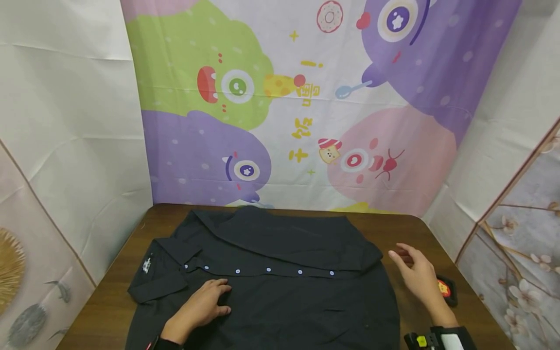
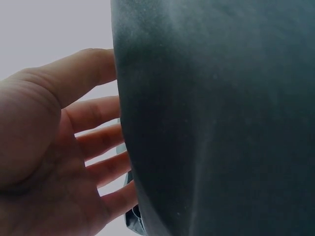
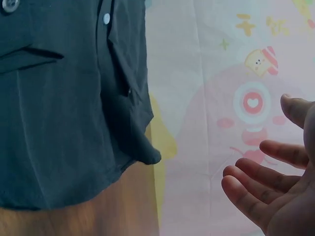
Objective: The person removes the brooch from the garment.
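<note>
A black button-up shirt [image 1: 302, 306] lies spread sideways on the table, its row of white buttons [image 1: 269, 270] running left to right. The collar [image 1: 170, 287], with a white label inside, is at the left. My left hand [image 1: 201, 306] is over the shirt front, just below the buttons, fingers loosely extended. In the left wrist view, dark cloth [image 2: 221, 123] hides its fingertips. Beyond the shirt's hem, my right hand [image 1: 415, 274] hovers at the right with fingers apart and nothing in them. The right wrist view shows that hand [image 3: 275, 196] apart from the hem [image 3: 64, 204].
The brown wooden table [image 1: 105, 301] shows around the shirt. A small black object with a red and yellow face [image 1: 445, 289] lies near the right edge, beside my right wrist. Behind the table hangs a cartoon-printed cloth [image 1: 297, 184].
</note>
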The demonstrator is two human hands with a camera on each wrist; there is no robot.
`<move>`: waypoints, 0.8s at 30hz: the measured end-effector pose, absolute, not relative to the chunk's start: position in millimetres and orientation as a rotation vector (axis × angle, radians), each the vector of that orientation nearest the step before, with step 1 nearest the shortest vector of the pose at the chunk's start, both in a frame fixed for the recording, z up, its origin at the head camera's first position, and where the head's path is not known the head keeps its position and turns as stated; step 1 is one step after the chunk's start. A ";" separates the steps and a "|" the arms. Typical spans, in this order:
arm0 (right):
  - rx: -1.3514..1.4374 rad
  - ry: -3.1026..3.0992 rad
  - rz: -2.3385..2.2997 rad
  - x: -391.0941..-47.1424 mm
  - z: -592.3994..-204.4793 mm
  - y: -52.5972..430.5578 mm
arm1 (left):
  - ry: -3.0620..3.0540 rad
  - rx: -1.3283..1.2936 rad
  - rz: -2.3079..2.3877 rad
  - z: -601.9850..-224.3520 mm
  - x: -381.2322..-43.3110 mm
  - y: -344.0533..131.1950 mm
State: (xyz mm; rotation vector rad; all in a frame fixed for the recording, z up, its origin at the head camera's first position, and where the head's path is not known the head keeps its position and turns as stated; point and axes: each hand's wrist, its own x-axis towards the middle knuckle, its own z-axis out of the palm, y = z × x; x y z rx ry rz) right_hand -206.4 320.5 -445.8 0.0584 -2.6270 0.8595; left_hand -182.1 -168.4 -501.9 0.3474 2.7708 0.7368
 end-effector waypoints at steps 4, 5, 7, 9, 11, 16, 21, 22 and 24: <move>0.061 -2.630 0.876 -207.4 -444.2 316.9 | 2.771 0.347 0.734 -502.4 -182.2 -167.9; 0.059 -2.629 0.878 -208.0 -444.1 316.0 | 2.770 0.346 0.732 -502.6 -182.3 -168.0; 0.058 -2.626 0.882 -209.0 -444.3 314.0 | 2.768 0.346 0.733 -502.3 -182.6 -168.0; 0.059 -2.621 0.891 -210.2 -444.4 311.8 | 2.767 0.343 0.735 -502.1 -182.9 -168.1; 0.065 -2.615 0.898 -210.4 -444.6 309.4 | 2.767 0.342 0.740 -501.8 -182.8 -168.2; 0.077 -2.605 0.880 -211.2 -445.0 303.8 | 2.769 0.344 0.743 -502.3 -182.5 -168.3; 0.092 -2.614 0.894 -212.1 -445.6 297.4 | 2.770 0.354 0.744 -503.4 -182.6 -168.8; 0.094 -2.616 0.896 -212.1 -445.7 296.0 | 2.769 0.353 0.744 -503.7 -182.6 -168.7; 0.094 -2.619 0.901 -212.1 -445.4 293.6 | 2.768 0.353 0.745 -503.8 -182.8 -168.4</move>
